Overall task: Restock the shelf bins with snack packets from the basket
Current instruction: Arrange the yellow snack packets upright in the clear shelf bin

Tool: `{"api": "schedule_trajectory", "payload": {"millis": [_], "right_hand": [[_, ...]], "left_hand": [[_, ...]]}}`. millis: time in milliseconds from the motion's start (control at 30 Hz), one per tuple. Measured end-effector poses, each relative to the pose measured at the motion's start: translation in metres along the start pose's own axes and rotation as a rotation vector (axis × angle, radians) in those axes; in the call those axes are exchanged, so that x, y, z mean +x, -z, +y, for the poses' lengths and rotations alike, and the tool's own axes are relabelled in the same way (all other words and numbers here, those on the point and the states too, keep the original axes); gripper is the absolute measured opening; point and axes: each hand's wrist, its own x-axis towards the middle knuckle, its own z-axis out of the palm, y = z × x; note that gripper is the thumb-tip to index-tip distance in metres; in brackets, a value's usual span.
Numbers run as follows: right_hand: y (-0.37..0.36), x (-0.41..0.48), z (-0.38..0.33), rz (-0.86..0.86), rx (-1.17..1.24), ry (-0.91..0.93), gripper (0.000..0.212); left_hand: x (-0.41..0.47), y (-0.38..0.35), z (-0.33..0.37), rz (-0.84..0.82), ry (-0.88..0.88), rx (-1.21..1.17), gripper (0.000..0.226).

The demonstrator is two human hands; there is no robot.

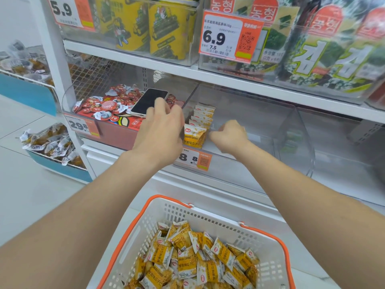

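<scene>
Snack packets, yellow and white, lie in a loose heap in the white basket with orange handles, which is below and in front of the clear bin. This clear bin on the shelf is mostly unfilled. Only at its left wall stands a short row of the same packets, upright, one behind the other.

The left hand is at the left front corner of the clear bin. Its fingers are bent downward, but the picture is blurred there and I cannot tell if they hold a packet. The right hand is inside the clear bin, just right of the row. Its fingers are curled in, and whether they pinch something I also cannot tell.

A phone rests tilted on red packets in the compartment left of the clear bin, very near the left hand's fingers.

I judge two risks. A careless push could tip the upright row like dominoes. A brush from the left hand could also slide the phone off its uneven pile.
</scene>
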Motion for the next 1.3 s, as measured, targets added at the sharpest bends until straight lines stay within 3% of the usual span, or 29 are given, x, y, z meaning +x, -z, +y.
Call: {"api": "schedule_trajectory", "payload": {"millis": [67, 167, 300, 433, 533, 633, 733, 867, 933, 1033, 1167, 1300], "right_hand": [[0.007, -0.021, 0.003, 0.178, -0.093, 0.203, 0.02], [0.015, -0.063, 0.014, 0.183, -0.197, 0.451, 0.023], [0.014, -0.118, 0.04, -0.207, -0.609, 0.515, 0.027], [0.007, -0.157, 0.074, -0.611, -0.886, 0.414, 0.009], [-0.005, -0.174, 0.1, -0.814, -1.024, 0.399, 0.031], [-0.018, -0.187, 0.121, -0.895, -1.088, 0.445, 0.028], [-0.026, -0.194, 0.133, -0.934, -1.123, 0.464, 0.025], [-0.02, -0.193, 0.138, -0.917, -1.102, 0.467, 0.026], [-0.014, -0.191, 0.138, -0.881, -1.055, 0.462, 0.032], [-0.004, -0.187, 0.133, -0.829, -0.995, 0.445, 0.037], [0.008, -0.184, 0.13, -0.824, -0.998, 0.431, 0.038], [0.016, -0.183, 0.125, -0.853, -1.021, 0.383, 0.026]], "left_hand": [[-0.005, 0.004, 0.007, 0.019, 0.016, -0.041, 0.016], [-0.019, -0.003, 0.018, -0.211, 0.057, -0.063, 0.014], [-0.051, -0.041, 0.039, -0.731, -0.122, 0.077, 0.006], [-0.099, -0.098, 0.054, -1.144, -0.26, 0.27, 0.026], [-0.142, -0.146, 0.049, -1.308, -0.329, 0.394, 0.013], [-0.184, -0.178, 0.042, -1.374, -0.39, 0.452, 0.021], [-0.214, -0.194, 0.049, -1.354, -0.506, 0.448, 0.053], [-0.239, -0.211, 0.069, -1.217, -0.828, 0.413, 0.093], [-0.248, -0.225, 0.068, -1.155, -0.987, 0.499, 0.092], [-0.255, -0.237, 0.069, -1.072, -1.117, 0.6, 0.065], [-0.248, -0.234, 0.075, -1.063, -1.001, 0.544, 0.051], [-0.226, -0.223, 0.075, -1.15, -0.607, 0.343, 0.026]]}}
